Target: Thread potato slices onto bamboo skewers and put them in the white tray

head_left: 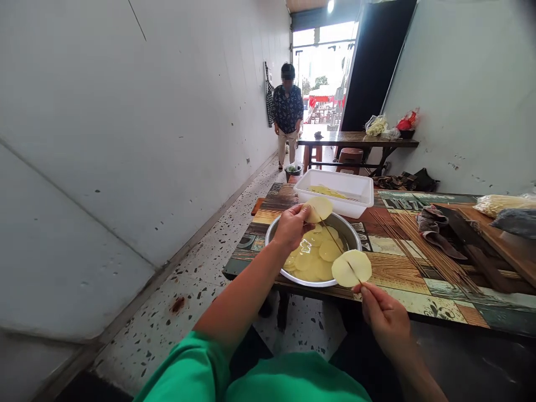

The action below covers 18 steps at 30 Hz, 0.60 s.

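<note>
My right hand (383,315) pinches the near end of a thin wooden skewer (330,237). One round, pale yellow slice (350,268), looking like potato, is threaded on it just above those fingers. At the skewer's far end, my left hand (292,228) grips another potato slice (320,209) between thumb and fingers; whether the tip goes through it I cannot tell. Below both hands stands a round metal basin (355,237) with several similar slices (314,251) lying in liquid.
Behind the basin is a white plastic tub (358,207) with yellow pieces inside. Loose skewers (412,240), a cloth (433,226) and a cleaver-like dark blade (481,262) lie to the right on the patterned table (389,268). A person (287,114) stands beyond, near the doorway.
</note>
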Motion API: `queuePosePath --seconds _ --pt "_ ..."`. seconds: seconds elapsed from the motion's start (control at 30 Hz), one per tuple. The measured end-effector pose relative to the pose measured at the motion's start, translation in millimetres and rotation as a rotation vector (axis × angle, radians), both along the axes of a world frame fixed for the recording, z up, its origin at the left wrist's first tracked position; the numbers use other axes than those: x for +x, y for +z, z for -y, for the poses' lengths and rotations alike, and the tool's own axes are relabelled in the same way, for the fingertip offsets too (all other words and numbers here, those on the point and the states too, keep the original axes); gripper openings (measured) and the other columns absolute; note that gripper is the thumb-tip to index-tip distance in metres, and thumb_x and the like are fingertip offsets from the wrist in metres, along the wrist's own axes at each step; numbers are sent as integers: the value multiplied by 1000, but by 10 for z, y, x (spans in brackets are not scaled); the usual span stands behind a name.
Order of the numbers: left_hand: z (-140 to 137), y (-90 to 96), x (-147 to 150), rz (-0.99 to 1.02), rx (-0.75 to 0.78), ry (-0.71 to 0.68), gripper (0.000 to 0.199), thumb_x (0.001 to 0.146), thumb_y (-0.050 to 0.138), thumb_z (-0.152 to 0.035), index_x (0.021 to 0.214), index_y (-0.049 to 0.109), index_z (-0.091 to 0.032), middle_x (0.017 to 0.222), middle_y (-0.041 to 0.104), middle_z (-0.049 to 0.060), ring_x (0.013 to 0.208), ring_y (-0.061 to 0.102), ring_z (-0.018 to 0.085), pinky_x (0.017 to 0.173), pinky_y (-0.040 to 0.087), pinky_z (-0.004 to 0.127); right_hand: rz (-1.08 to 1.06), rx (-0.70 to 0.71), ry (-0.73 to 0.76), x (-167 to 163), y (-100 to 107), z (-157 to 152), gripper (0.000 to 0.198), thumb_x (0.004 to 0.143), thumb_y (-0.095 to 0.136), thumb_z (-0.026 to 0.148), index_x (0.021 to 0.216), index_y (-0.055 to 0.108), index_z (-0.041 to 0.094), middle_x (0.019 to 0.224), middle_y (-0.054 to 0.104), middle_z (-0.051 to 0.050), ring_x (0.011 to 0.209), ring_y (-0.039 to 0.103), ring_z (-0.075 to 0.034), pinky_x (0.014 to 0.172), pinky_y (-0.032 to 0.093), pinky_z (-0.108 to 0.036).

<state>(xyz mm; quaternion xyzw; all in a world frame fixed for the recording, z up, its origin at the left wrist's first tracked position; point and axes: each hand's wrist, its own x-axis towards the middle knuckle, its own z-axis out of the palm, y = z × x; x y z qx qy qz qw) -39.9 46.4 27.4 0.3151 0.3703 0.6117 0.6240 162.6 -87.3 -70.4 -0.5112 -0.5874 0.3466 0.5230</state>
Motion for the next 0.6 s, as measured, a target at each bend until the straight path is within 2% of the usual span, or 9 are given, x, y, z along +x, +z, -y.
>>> queuePosePath --seconds 0.03,0.1,0.17,0.2,0.27,0.37,0.43,0.5,0.6 --pt "-1 -2 10 -6 8 18 13 74 73 -16 82 66 -11 71 63 1 54 53 7 47 44 19 140 115 -45 -5 -7 -4 24 90 56 38 85 69 19 54 59 -1 50 59 -15 47 44 -23" --pt "-8 8 9 -20 15 -7 11 73 73 -15 78 65 -10 68 62 2 53 53 7 45 41 18 349 323 -151 -5 -33 -13 22 88 55 33 84 71 18 70 71 -7 61 67 -19 56 50 -26" --pt "-16 25 -12 -6 -18 -86 9 73 71 -12 75 64 -9 66 62 2 52 53 7 43 39 17 428 415 -268 2 -58 -15 20 86 58 31 83 71 17 74 74 -10 59 68 -20 55 49 -26" --pt "-19 33 -24 9 -44 -124 8 73 71 -11 74 63 -9 65 62 3 52 53 7 42 39 17 407 396 -301 6 -60 -10 19 84 60 33 82 71 17 71 73 -10 55 66 -19 51 47 -26" --pt "-22 38 -43 29 -88 -170 9 72 71 -10 74 62 -9 65 62 3 52 53 7 41 38 17 230 212 -231 12 -27 12 21 82 63 38 79 69 18 59 66 -5 45 57 -15 43 41 -24" --pt "-16 23 -48 -14 -89 -202 15 68 76 -13 74 63 -10 65 62 2 51 53 7 42 39 17 -284 -300 174 12 96 64 30 81 63 49 76 64 20 41 36 9 28 28 -7 30 26 -20" --pt "-6 5 -38 -61 -46 -193 19 65 79 -16 75 64 -9 65 62 2 52 53 7 43 40 17 -599 -561 388 -1 181 97 32 78 67 51 75 60 20 42 20 14 28 10 -4 27 17 -18" --pt "6 -13 -22 -120 14 -151 20 64 79 -20 73 64 -10 64 61 0 52 52 6 43 40 17 -772 -638 438 -26 230 128 31 75 72 48 76 60 20 43 17 15 30 6 -2 27 14 -17" --pt "21 -37 1 -243 108 -99 21 66 77 -26 71 65 -10 63 59 0 51 49 6 43 40 18 -762 -571 361 -78 225 176 31 78 70 47 77 61 18 45 18 14 33 9 -2 32 14 -17"
